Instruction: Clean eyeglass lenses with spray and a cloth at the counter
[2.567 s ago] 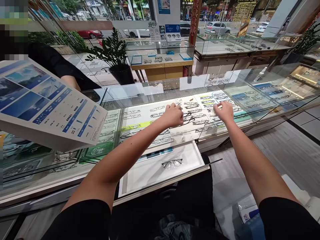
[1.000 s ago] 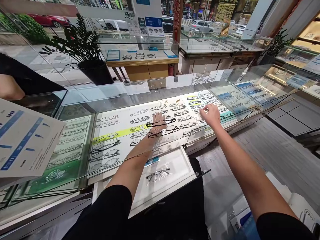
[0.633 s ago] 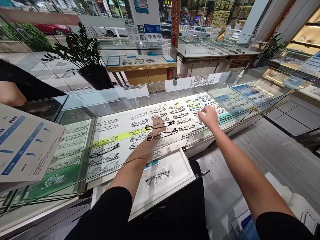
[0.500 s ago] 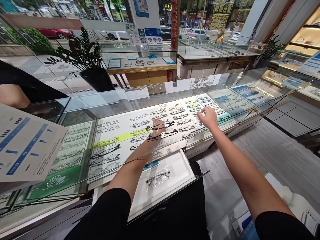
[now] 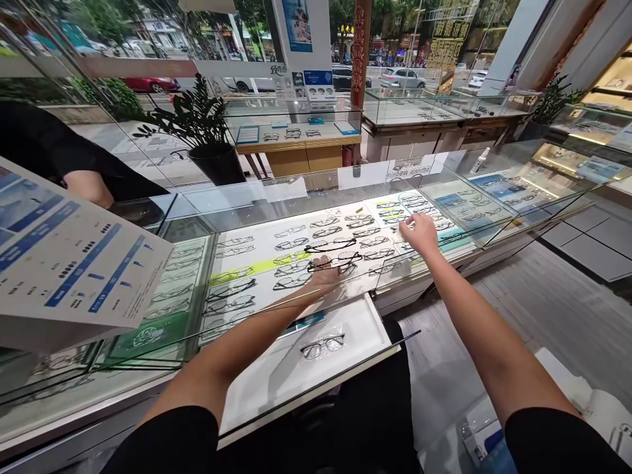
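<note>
In the lit display case, my left hand [image 5: 326, 271] has its fingers curled at a dark-framed pair of eyeglasses [image 5: 351, 258], whose left side it partly overlaps. A second dark pair of eyeglasses [image 5: 330, 245] lies just behind it. Farther right, my right hand [image 5: 421, 235] is over the case with thumb and forefinger pinched together. What is between them, if anything, is too small to make out. Below the case an open white drawer [image 5: 281, 378] contains one pair of eyeglasses [image 5: 322, 346] in clear wrapping.
Glass panes edge the display case [image 5: 237, 230], where several rows of frames lie. A printed card stand [image 5: 99, 257] stands at the left, near a person's arm [image 5: 89, 189]. A potted plant [image 5: 214, 161] and another case [image 5: 296, 138] are beyond. A spray bottle [image 5: 480, 160] stands at right.
My left hand has drawn back toward me, from behind the two dark pairs to the nearer one. The right hand keeps its pinch in about the same place. The view has shifted a little left.
</note>
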A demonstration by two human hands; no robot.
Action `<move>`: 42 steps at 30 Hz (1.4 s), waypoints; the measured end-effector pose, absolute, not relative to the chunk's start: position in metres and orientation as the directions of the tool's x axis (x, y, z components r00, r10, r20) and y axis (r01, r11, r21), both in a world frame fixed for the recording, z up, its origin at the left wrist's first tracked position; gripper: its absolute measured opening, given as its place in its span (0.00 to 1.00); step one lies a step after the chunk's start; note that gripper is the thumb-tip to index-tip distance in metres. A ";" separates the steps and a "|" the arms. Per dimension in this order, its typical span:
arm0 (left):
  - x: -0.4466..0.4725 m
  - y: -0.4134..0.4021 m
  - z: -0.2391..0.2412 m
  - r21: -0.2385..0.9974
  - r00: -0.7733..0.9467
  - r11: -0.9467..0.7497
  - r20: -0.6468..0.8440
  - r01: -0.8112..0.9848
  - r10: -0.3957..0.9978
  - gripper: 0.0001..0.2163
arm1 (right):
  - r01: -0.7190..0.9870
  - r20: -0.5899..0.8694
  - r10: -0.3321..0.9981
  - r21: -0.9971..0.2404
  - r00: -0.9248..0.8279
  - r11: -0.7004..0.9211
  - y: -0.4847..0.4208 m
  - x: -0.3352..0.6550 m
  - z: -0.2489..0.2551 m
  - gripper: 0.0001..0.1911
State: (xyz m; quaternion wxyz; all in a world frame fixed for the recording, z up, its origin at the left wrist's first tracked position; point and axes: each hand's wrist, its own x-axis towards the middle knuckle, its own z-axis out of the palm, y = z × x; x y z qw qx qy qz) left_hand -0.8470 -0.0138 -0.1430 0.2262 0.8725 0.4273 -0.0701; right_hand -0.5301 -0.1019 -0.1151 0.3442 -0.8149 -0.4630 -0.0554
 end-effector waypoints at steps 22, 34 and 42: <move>-0.911 -0.118 0.026 0.709 0.922 -0.600 -0.208 0.371 0.326 0.08 | 0.783 0.388 0.725 -0.524 0.569 -0.335 -0.103 -0.526 -0.114 0.12; -0.859 0.032 0.083 0.365 0.845 -0.762 -0.238 0.535 0.479 0.15 | 0.782 0.378 0.726 -0.516 0.575 -0.350 -0.104 -0.528 -0.112 0.12; -0.835 0.095 0.045 0.228 0.785 -0.751 -0.205 0.619 0.585 0.10 | 0.779 0.378 0.728 -0.526 0.573 -0.340 -0.104 -0.528 -0.112 0.13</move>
